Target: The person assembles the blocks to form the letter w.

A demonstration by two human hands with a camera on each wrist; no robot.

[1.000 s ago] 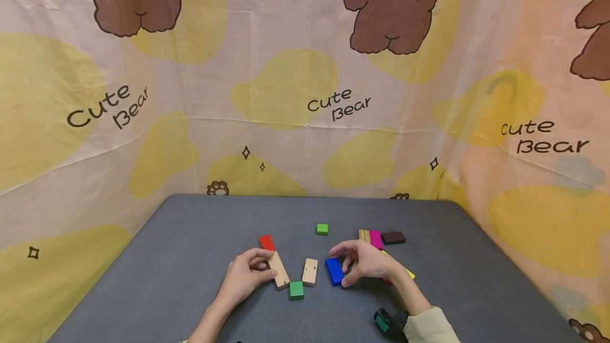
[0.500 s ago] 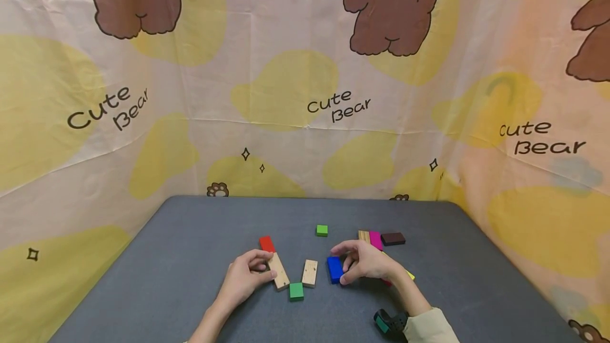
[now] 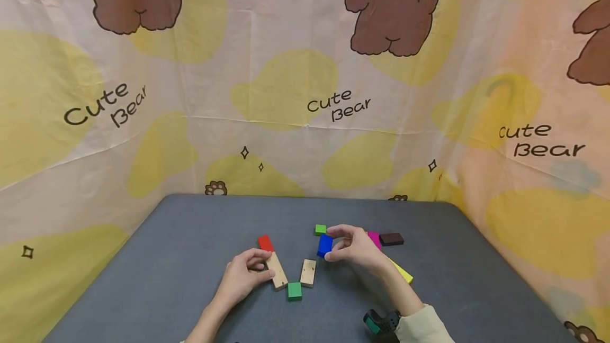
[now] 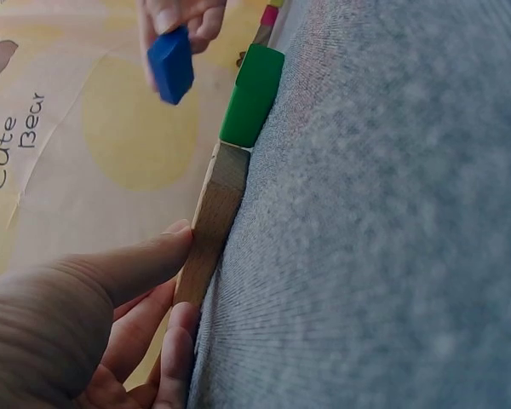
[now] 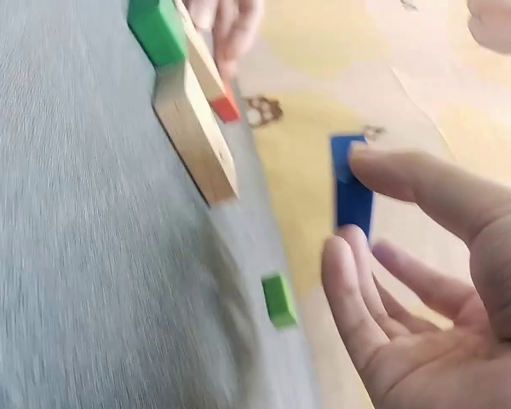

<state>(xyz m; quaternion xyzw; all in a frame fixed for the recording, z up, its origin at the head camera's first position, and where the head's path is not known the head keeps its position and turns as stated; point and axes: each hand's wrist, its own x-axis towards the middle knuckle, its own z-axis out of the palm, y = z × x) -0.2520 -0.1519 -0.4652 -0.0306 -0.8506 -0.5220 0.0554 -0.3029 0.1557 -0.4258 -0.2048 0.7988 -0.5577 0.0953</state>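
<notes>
My right hand (image 3: 355,250) pinches a blue block (image 3: 325,246) between thumb and fingers. In the right wrist view the blue block (image 5: 353,192) is held up off the table. My left hand (image 3: 240,277) grips the sides of a plain wooden block (image 3: 277,273) lying on the table; thumb and fingers flank this wooden block (image 4: 215,217) in the left wrist view. A red block (image 3: 265,243) lies at its far end, a green block (image 3: 294,291) at its near end. A second wooden block (image 3: 308,272) slants away from the green one, making a V shape.
A small light green block (image 3: 321,229) lies farther back, just behind the blue one in the head view. Magenta (image 3: 374,240), dark brown (image 3: 392,238) and yellow (image 3: 400,270) blocks lie to the right, partly behind the right hand. A patterned cloth (image 3: 286,163) hangs around the table.
My right hand has lifted the blue block and carried it away from me and slightly left, towards the light green block. The left hand has stayed on the wooden block.
</notes>
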